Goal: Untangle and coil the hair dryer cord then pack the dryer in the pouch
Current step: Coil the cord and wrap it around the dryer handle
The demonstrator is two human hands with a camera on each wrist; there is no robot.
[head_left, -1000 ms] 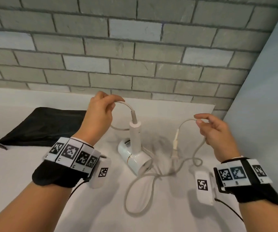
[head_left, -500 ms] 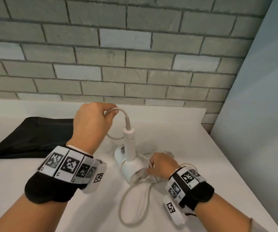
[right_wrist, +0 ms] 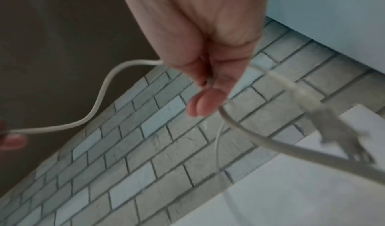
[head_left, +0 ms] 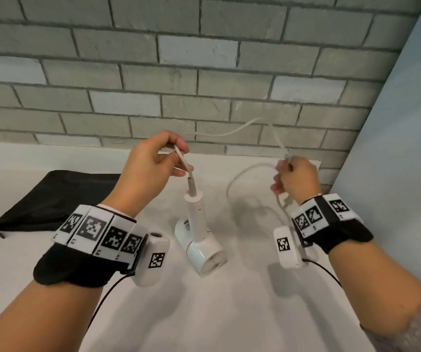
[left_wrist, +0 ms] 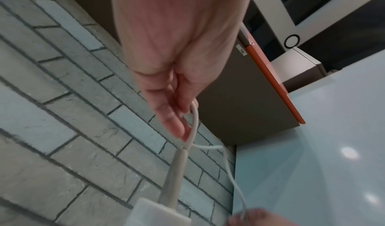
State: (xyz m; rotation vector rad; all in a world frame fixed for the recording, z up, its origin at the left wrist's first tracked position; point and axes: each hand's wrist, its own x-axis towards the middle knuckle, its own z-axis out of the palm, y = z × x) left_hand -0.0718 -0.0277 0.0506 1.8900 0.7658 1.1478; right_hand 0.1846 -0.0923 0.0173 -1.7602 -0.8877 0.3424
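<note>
A white hair dryer [head_left: 200, 241] rests on the white table [head_left: 204, 313], handle pointing up. My left hand [head_left: 176, 153] pinches the pale cord [head_left: 229, 133] just above the grey strain relief [head_left: 191, 185] at the handle's top; the left wrist view shows the fingers [left_wrist: 177, 114] on that cord [left_wrist: 194, 124]. My right hand [head_left: 284, 171] is raised to the right and grips the cord further along, a loop [head_left: 237, 179] hanging below it. In the right wrist view the fingers [right_wrist: 208, 87] pinch the cord [right_wrist: 100, 97], with the blurred plug [right_wrist: 337, 127] dangling. The black pouch [head_left: 52, 196] lies flat at the left.
A grey brick wall [head_left: 204, 85] rises right behind the table. A pale blue panel [head_left: 407, 148] closes off the right side. Bare tabletop lies in front of the dryer and between my forearms.
My right hand has risen from the table beside the dryer, up and to the right, lifting the cord off the surface. My left hand has kept its pinch above the handle.
</note>
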